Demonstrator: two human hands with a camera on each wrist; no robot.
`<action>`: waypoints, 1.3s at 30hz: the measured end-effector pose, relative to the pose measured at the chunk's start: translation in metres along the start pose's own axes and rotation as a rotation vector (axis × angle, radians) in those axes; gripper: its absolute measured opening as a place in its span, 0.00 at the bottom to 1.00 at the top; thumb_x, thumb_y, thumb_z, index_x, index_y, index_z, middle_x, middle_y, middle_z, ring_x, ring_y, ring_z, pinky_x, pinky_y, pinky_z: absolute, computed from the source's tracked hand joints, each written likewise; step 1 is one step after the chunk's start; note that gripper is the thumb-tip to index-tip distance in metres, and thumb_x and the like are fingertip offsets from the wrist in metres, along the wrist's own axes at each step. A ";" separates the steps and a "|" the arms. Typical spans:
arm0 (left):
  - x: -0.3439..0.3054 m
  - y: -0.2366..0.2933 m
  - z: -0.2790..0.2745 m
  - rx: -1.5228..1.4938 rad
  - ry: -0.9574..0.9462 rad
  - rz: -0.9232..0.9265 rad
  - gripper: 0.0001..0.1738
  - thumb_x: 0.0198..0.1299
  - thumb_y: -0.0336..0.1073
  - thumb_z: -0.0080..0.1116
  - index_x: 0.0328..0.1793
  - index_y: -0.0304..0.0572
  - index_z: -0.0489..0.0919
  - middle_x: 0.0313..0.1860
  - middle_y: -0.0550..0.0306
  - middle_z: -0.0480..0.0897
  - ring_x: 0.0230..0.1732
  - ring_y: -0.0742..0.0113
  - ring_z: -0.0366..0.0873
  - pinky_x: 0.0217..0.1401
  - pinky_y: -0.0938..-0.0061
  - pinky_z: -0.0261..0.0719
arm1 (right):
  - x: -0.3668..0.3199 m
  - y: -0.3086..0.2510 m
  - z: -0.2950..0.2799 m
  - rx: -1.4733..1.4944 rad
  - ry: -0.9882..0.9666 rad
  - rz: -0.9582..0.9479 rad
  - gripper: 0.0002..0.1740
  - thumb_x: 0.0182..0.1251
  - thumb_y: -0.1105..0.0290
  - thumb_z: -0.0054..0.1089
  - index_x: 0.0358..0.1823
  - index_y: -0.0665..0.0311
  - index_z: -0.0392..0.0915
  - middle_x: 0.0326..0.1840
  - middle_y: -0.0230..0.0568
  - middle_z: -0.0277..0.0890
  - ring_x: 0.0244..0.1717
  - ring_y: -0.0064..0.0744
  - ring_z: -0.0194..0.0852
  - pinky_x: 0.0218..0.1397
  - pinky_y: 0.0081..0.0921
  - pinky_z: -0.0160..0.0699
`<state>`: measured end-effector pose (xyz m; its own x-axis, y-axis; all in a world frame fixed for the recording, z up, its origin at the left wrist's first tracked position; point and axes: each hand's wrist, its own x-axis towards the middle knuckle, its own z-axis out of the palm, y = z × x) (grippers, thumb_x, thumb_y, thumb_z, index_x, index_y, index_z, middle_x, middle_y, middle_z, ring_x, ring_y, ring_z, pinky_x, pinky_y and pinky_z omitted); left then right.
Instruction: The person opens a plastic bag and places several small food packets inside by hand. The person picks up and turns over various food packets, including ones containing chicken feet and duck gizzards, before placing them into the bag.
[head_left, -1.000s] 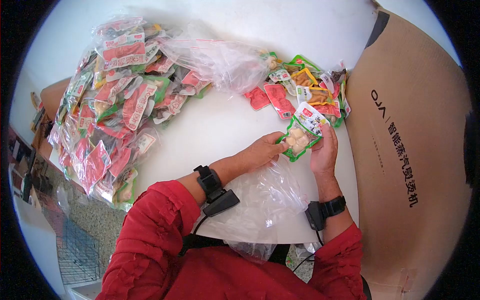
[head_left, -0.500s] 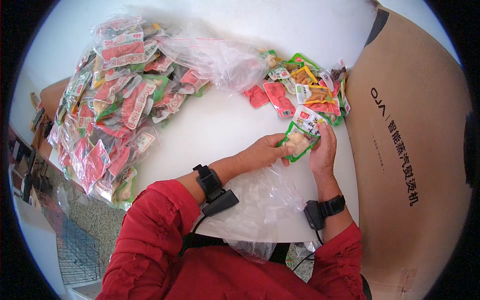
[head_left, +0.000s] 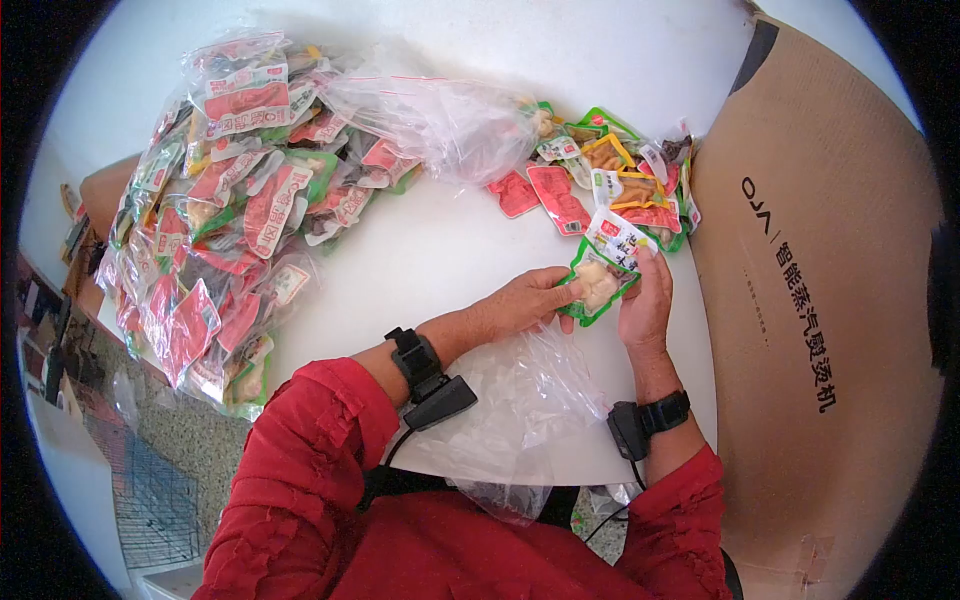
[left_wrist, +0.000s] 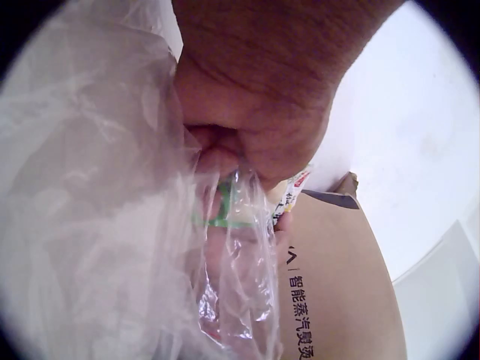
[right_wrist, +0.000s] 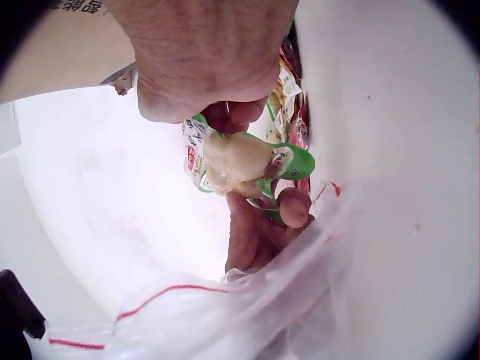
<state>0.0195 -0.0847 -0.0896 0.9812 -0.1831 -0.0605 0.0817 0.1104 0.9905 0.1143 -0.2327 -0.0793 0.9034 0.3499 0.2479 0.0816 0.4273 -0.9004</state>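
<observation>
Bagging seems under way: fingers of left hand [head_left: 515, 303] and right hand [head_left: 645, 305] pinch a green-edged plastic snack packet [head_left: 598, 280] over a crumpled clear bag [head_left: 520, 400] whose mouth needs opening.

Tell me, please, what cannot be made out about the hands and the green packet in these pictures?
Left wrist view: the clear plastic bag veils most of the green snack packet and the fingertips of the left hand.
Right wrist view: the back of the right hand hides most of its own grip.
Head view: the packet's print is too small to read, and the lens edge cuts off the cardboard box.
</observation>
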 end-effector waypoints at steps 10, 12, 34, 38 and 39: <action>0.001 -0.002 0.000 0.071 0.027 0.015 0.19 0.64 0.50 0.41 0.51 0.46 0.71 0.24 0.64 0.77 0.19 0.83 0.61 0.20 0.86 0.62 | 0.003 0.006 -0.007 0.041 0.008 0.006 0.15 0.66 0.62 0.45 0.45 0.66 0.71 0.40 0.34 0.73 0.40 0.22 0.71 0.41 0.17 0.68; 0.001 -0.003 0.000 0.061 0.025 0.018 0.19 0.64 0.49 0.41 0.51 0.45 0.71 0.25 0.63 0.77 0.19 0.82 0.62 0.20 0.85 0.62 | 0.003 0.007 -0.007 0.043 0.031 0.013 0.15 0.66 0.62 0.45 0.45 0.66 0.71 0.39 0.33 0.73 0.39 0.22 0.71 0.41 0.17 0.68; 0.002 -0.001 -0.006 0.218 0.326 0.185 0.18 0.60 0.41 0.51 0.53 0.42 0.67 0.38 0.59 0.72 0.23 0.80 0.67 0.22 0.84 0.68 | 0.014 0.012 -0.016 -0.176 0.078 -0.080 0.15 0.64 0.65 0.48 0.47 0.66 0.70 0.41 0.34 0.74 0.37 0.19 0.71 0.35 0.16 0.72; -0.005 0.016 -0.005 0.445 0.323 0.296 0.19 0.56 0.34 0.57 0.52 0.41 0.68 0.40 0.58 0.70 0.31 0.76 0.71 0.33 0.78 0.75 | 0.022 0.012 -0.021 -0.081 0.185 -0.081 0.15 0.63 0.65 0.48 0.48 0.65 0.70 0.40 0.34 0.74 0.34 0.20 0.71 0.28 0.17 0.70; -0.006 0.018 -0.004 0.586 0.295 0.340 0.17 0.55 0.34 0.57 0.50 0.40 0.69 0.40 0.57 0.71 0.33 0.74 0.72 0.36 0.77 0.75 | 0.023 0.012 -0.022 -0.039 0.213 -0.057 0.14 0.63 0.66 0.48 0.47 0.65 0.70 0.39 0.34 0.74 0.32 0.20 0.71 0.26 0.16 0.69</action>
<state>0.0158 -0.0773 -0.0721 0.9487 0.0475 0.3126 -0.2610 -0.4405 0.8590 0.1447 -0.2377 -0.0919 0.9650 0.1407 0.2215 0.1475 0.4072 -0.9014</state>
